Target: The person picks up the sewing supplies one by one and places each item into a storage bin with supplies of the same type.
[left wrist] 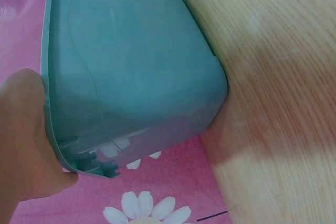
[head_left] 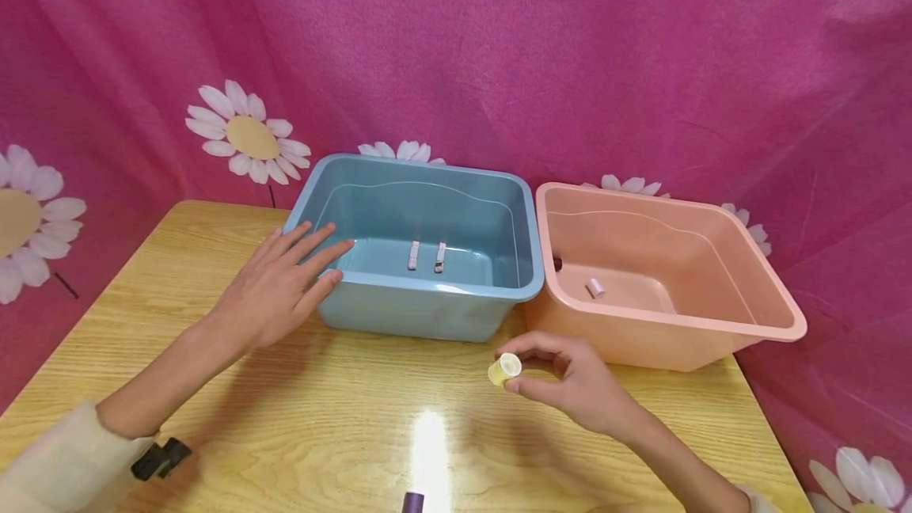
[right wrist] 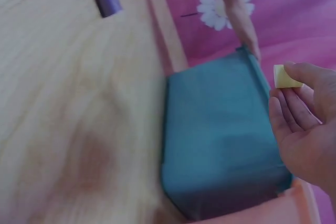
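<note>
My right hand (head_left: 570,378) pinches a small yellow thread spool (head_left: 505,369) between thumb and fingertips, over the table in front of the two bins. Its pale round end faces up in the head view, and the same yellow spool (right wrist: 286,77) shows at the fingertips in the right wrist view. My left hand (head_left: 281,283), fingers straight and spread, lies at the left front corner of the blue bin (head_left: 420,311), over its rim. Two small narrow whitish pieces (head_left: 413,256) lie inside that bin. On the table near me is a purple spool (head_left: 412,503).
A peach bin (head_left: 641,339) stands against the blue bin's right side, with a pale lilac spool (head_left: 595,288) and a small dark piece (head_left: 558,264) inside. Behind the wooden table (head_left: 342,434) hangs a pink cloth (head_left: 499,62) with daisies.
</note>
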Motion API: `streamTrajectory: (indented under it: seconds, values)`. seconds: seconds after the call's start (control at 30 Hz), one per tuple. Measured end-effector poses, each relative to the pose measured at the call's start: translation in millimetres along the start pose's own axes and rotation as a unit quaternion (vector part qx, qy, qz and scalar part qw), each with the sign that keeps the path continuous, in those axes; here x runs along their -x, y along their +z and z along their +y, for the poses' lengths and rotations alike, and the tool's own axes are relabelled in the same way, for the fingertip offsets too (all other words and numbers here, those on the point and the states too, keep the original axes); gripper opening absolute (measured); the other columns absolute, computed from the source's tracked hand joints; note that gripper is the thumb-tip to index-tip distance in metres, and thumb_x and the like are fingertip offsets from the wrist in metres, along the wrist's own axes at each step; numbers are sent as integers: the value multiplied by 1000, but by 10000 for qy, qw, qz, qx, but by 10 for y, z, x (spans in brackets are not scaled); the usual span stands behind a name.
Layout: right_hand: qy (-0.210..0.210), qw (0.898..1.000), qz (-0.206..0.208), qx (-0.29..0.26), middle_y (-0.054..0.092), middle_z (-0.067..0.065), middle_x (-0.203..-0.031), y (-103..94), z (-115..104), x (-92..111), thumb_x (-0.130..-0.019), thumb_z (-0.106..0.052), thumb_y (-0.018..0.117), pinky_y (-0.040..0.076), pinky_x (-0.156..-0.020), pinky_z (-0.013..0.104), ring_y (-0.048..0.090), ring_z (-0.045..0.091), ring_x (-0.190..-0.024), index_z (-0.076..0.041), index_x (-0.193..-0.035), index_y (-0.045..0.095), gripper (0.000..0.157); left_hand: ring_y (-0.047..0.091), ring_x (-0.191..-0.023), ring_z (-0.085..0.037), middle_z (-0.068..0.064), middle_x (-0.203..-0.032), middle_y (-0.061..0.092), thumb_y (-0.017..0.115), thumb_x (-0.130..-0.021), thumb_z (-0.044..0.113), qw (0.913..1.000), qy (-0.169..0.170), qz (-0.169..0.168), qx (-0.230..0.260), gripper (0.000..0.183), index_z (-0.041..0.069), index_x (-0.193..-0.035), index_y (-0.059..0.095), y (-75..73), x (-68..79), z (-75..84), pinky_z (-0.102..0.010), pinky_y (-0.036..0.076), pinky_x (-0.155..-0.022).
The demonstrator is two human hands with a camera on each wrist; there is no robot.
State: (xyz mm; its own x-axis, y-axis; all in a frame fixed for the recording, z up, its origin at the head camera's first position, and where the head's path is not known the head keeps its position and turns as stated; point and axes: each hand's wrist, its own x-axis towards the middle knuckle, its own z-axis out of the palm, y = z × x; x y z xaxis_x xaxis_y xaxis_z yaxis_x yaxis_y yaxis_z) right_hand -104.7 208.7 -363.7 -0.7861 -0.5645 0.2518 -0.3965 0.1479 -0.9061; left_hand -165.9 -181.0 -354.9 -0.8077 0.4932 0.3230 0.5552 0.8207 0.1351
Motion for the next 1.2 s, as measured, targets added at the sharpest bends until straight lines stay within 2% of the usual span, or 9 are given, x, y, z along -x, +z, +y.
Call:
streamTrajectory:
  seconds: [0.17,0.27,0.57,0.87,1.1,1.2]
  values:
    - [28,9996,116,-263,71,9,-103,-147,-104,-16,-87,8,71,58,-81,32,68,22,-93,10,-113,65,26,32,-140,-46,-19,-153,41,53,-103,35,10000,-10,-7,-12,51,14,-150,47,2,1,-4,-65,21,-112]
    - [30,9991,195,-363,71,10,-104,-257,-166,-30,-86,11,70,58,-81,32,69,20,-93,11,-114,64,28,32,-140,-46,-19,-153,42,52,-104,35,10000,-21,-28,-16,51,15,-150,47,6,0,-3,-65,21,-112]
    - [96,9961,873,110,71,11,-108,-618,-363,-101,-84,15,70,56,-84,28,69,19,-94,7,-113,68,30,33,-139,-46,-19,-152,42,52,-104,35,10000,6,24,16,51,15,-150,48,11,5,-7,-65,21,-112]
    - [367,9903,1319,220,73,2,-99,-938,-296,-120,-86,14,69,56,-75,21,67,9,-84,5,-112,69,28,32,-140,-47,-19,-152,42,53,-103,34,10000,6,0,16,51,14,-150,47,3,1,3,-65,21,-112]
    - [278,9876,1530,-227,74,1,-99,-1176,-177,-111,-86,17,66,56,-79,21,70,10,-87,0,-111,72,31,33,-139,-47,-19,-151,43,53,-103,34,10000,33,67,8,50,14,-149,49,-1,-1,9,-65,22,-111]
    - [344,9867,1590,14,74,0,-98,-1309,-109,-115,-87,15,67,56,-79,21,70,9,-87,1,-111,71,29,33,-139,-46,-19,-151,43,54,-103,34,9999,52,88,23,50,14,-149,49,2,-1,6,-65,22,-111]
